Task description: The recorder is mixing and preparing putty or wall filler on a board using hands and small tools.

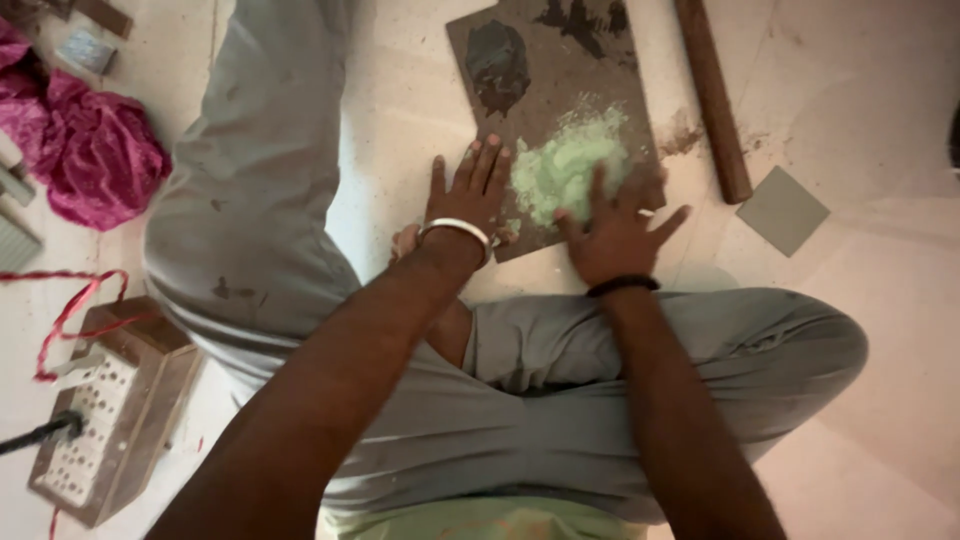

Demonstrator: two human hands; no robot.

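Observation:
A dark grey-brown board (590,70) lies on the pale floor in front of my crossed legs. A heap of pale green powder (568,165) sits on its near half, and a dark grey lump (497,62) rests near its far left corner. My left hand (470,195), with a silver bangle at the wrist, lies flat with fingers spread on the board's left edge beside the powder. My right hand (618,228), with a black band at the wrist, presses spread fingers into the powder's right side. Neither hand holds anything.
A brown wooden stick (712,95) lies right of the board, with a small grey square tile (782,209) beyond it. A pink cloth (95,150) is bunched at the far left. A wooden socket box (105,400) with a black cable and red cord sits at lower left.

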